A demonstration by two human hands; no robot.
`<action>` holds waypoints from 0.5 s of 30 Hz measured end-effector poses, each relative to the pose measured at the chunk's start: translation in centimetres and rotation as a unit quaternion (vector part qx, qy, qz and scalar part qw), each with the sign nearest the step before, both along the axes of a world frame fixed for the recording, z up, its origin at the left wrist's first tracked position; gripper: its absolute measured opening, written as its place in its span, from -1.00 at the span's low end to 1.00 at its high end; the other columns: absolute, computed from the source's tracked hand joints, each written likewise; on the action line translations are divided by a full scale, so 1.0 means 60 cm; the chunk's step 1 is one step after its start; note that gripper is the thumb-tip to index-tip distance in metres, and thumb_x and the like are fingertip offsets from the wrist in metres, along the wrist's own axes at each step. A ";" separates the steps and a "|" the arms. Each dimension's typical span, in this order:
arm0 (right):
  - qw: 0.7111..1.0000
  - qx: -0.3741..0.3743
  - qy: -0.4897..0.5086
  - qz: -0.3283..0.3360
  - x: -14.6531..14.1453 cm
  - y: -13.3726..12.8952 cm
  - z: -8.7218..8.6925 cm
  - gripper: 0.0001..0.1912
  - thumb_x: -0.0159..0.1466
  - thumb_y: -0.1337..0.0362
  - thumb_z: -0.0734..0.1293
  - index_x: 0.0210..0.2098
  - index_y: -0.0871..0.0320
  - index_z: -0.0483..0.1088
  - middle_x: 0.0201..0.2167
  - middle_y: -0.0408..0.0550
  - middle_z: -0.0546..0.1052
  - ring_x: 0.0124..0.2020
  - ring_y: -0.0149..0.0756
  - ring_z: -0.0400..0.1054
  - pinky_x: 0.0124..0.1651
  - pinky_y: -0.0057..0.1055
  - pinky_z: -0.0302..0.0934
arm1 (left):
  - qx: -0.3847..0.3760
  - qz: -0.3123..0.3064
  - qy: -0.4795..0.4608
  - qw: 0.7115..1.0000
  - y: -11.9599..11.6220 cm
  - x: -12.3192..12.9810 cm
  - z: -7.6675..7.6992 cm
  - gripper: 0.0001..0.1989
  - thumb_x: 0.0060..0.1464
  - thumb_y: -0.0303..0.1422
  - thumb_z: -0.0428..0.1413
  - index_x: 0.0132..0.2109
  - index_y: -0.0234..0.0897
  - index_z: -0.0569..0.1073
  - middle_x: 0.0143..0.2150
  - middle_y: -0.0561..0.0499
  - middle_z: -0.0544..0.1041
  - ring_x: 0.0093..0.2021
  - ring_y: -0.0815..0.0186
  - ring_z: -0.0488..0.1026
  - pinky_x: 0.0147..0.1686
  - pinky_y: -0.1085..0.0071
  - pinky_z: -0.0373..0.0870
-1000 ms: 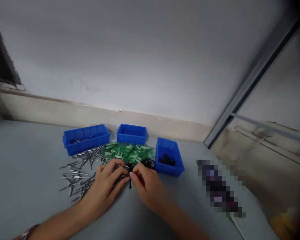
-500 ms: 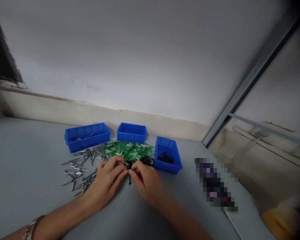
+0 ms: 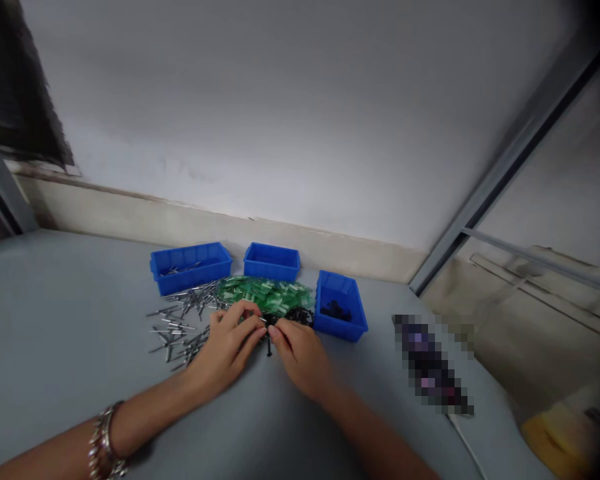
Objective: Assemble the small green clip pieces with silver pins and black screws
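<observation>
My left hand (image 3: pixel 234 343) is closed in a pinch, with the end of a slim silver metal rod (image 3: pixel 263 320) showing at its fingertips. My right hand (image 3: pixel 303 357) meets it from the right, thumb and index finger pressed together; what they grip is hidden. Just below the fingertips is a small black pin-like piece with a wider foot (image 3: pixel 269 348). Loose metal rods (image 3: pixel 180 331) lie in a pile beside my left hand. Behind both hands spread green-and-white packets (image 3: pixel 265 293), and small black parts (image 3: pixel 300 317) lie by the right knuckles.
Three blue bins stand at the back: one with a few metal rods (image 3: pixel 193 273), a middle one (image 3: pixel 271 267), and a right one (image 3: pixel 343 303) holding black parts. A pixelated object (image 3: pixel 430 363) with a white cable (image 3: pixel 465 443) lies at right. A wall rises behind the grey table (image 3: pixel 95 320).
The camera view has shifted, so the bins and piles appear slightly farther right and higher. Both hands keep their fingertips together, with little visible change between them.
</observation>
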State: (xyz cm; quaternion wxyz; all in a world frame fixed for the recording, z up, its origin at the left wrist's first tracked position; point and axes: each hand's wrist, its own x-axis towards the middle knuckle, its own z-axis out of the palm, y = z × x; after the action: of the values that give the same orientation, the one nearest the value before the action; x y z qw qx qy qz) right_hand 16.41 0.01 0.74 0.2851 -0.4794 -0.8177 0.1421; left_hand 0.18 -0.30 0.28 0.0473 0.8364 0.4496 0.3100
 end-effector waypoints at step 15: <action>0.998 0.004 0.065 0.004 0.003 0.001 0.004 -0.80 0.26 0.28 0.12 -0.48 0.16 0.23 -0.54 -0.17 0.32 -0.48 -0.42 0.19 -0.40 -0.51 0.00 | -0.023 0.013 -0.015 1.000 0.004 -0.002 -0.004 -0.72 0.22 -0.33 -0.24 -0.23 -0.23 0.34 -0.10 -0.08 0.29 -0.03 0.16 0.20 -0.13 0.17 0.09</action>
State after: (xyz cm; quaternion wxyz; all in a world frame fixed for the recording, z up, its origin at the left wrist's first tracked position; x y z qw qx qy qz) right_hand 16.61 0.04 1.01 0.3389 -0.4645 -0.8003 0.1703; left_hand 0.07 -0.05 0.02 0.0697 0.8243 0.4667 0.3129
